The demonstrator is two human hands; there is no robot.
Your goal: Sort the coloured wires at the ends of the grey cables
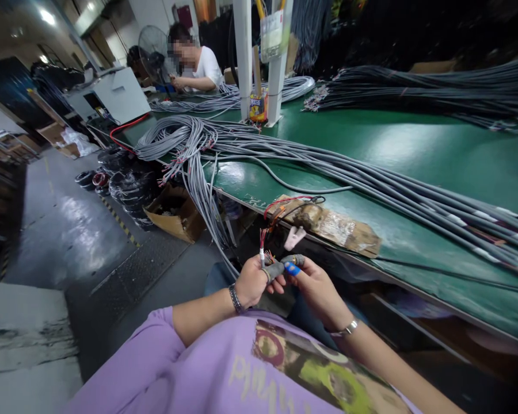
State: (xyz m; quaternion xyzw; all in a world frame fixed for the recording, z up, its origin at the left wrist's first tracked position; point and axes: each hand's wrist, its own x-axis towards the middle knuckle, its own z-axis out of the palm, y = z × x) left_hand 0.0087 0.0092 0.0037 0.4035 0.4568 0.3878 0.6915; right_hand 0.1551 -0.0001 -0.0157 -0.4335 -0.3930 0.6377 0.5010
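In front of my body, my left hand (251,283) is closed round a grey cable whose stripped end (262,244) points up, showing several thin reddish wires. A grey cover wraps a finger of this hand. My right hand (317,284) meets it at the fingertips, with thumb and forefinger pinched together. Blue covering is on the right thumb and a grey cover on the forefinger. Whatever lies between those right fingertips is too small to make out. More bare wire ends (269,256) show just behind the left fingers.
A long bundle of grey cables (328,164) runs across the green table (414,135), with some hanging over its edge. A taped wooden block (341,227) with a pale clip (294,237) sits at the near edge. Across the table works another person (205,69). A cardboard box (176,215) stands below.
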